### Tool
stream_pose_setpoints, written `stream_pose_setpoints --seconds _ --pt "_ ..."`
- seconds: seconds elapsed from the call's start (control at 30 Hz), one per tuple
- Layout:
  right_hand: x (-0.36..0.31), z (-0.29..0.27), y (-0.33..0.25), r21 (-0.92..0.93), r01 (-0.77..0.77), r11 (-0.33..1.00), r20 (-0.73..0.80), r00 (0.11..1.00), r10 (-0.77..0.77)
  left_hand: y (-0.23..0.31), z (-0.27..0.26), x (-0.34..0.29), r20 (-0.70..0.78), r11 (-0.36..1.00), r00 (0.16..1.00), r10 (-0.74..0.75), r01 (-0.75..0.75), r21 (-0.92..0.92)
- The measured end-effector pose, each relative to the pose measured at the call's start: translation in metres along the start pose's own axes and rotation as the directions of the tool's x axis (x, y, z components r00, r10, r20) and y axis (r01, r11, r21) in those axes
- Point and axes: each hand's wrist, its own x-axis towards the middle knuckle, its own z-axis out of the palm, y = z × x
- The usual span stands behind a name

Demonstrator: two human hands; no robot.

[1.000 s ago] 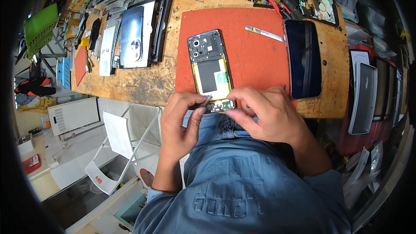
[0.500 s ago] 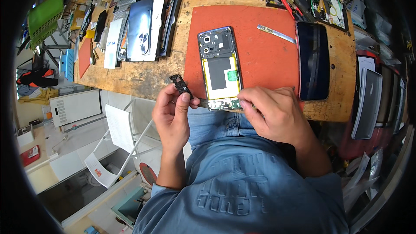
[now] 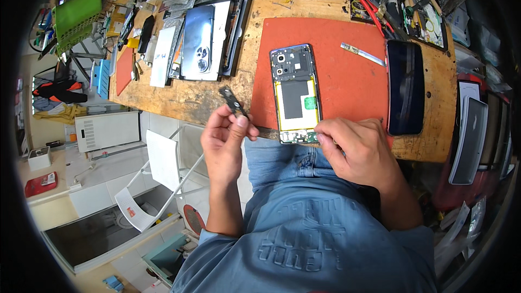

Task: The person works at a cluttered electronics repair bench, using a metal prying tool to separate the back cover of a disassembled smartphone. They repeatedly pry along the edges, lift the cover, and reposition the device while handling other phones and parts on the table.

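An opened phone [image 3: 293, 99] lies on an orange mat [image 3: 347, 84], its cameras at the far end and its battery area and lower green circuit board bare. My left hand [image 3: 223, 146] pinches a small black phone cover piece [image 3: 234, 101] between thumb and fingers, raised left of the phone. At the phone's lower right corner, my right hand [image 3: 361, 149] is closed, with thumb and forefinger tips beside the circuit board. Whatever those fingertips may hold is hidden or too small to make out.
A metal strip [image 3: 362, 53] and a dark phone screen [image 3: 405, 88] lie to the right. Another phone [image 3: 197, 43] rests on stacked parts at the left. Red-handled pliers [image 3: 370, 12] lie among tools at the far right. Below the bench's left edge stands a white folding chair [image 3: 163, 157].
The whole view has shifted, so the bench appears farther right and lower. My left hand has drawn the black piece slightly away from the phone and turned it. My right fingers have closed more.
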Motion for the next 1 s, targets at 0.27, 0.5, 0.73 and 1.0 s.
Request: stream_pose_setpoints --seconds 0.27,0.5,0.73,1.0 --pt "0.001 0.001 0.002 0.034 -0.004 0.999 -0.027 1.0 0.005 0.035 -0.042 0.074 -0.177 0.765 0.903 0.392 -0.214 0.607" --pt "0.002 0.004 0.003 0.062 -0.008 0.998 -0.044 0.999 0.011 0.036 -0.043 0.132 -0.198 0.712 0.865 0.461 -0.228 0.664" --pt "0.001 0.005 0.005 0.049 0.005 0.999 -0.091 0.996 0.0 0.022 -0.011 0.059 0.046 0.644 0.887 0.46 -0.369 0.67" --pt "-0.003 0.016 0.011 -0.159 -0.04 0.986 -0.262 0.965 -0.003 0.016 0.04 -0.016 0.356 0.522 0.885 0.299 -0.464 0.715"
